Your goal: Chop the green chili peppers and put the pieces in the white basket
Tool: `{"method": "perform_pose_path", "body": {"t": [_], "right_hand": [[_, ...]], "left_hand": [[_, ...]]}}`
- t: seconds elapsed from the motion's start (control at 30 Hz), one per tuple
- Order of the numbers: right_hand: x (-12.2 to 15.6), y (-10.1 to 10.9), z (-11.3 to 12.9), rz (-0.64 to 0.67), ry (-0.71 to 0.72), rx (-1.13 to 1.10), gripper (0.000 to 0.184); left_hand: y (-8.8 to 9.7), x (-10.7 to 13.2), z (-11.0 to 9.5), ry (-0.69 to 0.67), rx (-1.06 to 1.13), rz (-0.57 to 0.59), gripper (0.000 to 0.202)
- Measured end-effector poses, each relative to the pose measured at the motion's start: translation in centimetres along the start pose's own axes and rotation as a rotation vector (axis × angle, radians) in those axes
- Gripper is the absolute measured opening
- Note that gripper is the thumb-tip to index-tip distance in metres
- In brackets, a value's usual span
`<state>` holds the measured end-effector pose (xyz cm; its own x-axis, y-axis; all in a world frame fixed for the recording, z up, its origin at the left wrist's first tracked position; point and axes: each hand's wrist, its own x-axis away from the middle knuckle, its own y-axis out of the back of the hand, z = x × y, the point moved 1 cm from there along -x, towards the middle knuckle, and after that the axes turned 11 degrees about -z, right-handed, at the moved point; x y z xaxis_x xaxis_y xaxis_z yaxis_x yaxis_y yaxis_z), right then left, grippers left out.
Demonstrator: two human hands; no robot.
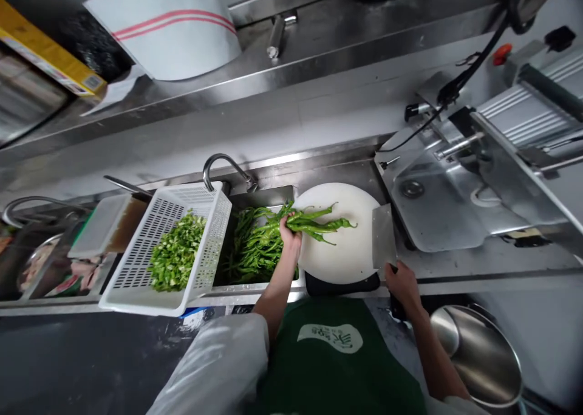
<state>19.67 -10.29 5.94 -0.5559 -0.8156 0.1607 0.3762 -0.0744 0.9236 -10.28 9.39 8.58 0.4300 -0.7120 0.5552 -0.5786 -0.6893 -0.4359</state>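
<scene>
My left hand (290, 231) is closed around a bunch of long green peppers (319, 220), whose tips reach over the left half of a round white cutting board (339, 263). In my right hand (401, 281) is the handle of a cleaver (383, 237); its broad blade overlaps the board's right edge. More whole green peppers (262, 248) fill the sink (285, 194) just left of the board. Farther left, chopped green pieces (177, 254) lie in a white plastic basket (130, 281).
A curved faucet (223, 157) rises behind the sink. On the right stands a metal slicing machine (514, 141) with a hanging black cable. A steel pot (478, 354) sits low at the right. Containers with meat (84, 272) are at the far left, and a shelf (319, 50) runs above.
</scene>
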Motion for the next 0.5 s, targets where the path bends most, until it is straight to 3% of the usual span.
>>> {"method": "perform_pose_path", "body": {"t": [0.1, 0.2, 0.33, 0.4, 0.5], "right_hand": [[0.6, -0.1, 0.1, 0.037, -0.03, -0.009, 0.036], [0.9, 0.1, 0.4, 0.053, -0.018, 0.037, 0.036], [0.9, 0.4, 0.5, 0.071, 0.002, 0.087, 0.036], [0.8, 0.3, 0.3, 0.079, 0.001, 0.093, 0.037], [0.8, 0.1, 0.0, 0.071, 0.001, 0.093, 0.038]], "left_hand": [[2.6, 1.8, 4.0, 0.076, -0.031, -0.107, 0.015], [4.0, 3.4, 6.3, 0.063, -0.067, -0.157, 0.015], [5.5, 4.3, 7.0, -0.021, -0.257, -0.268, 0.039], [6.6, 4.4, 6.8, 0.041, -0.362, -0.325, 0.044], [7.4, 4.6, 6.5, 0.151, -0.343, -0.332, 0.035]]}}
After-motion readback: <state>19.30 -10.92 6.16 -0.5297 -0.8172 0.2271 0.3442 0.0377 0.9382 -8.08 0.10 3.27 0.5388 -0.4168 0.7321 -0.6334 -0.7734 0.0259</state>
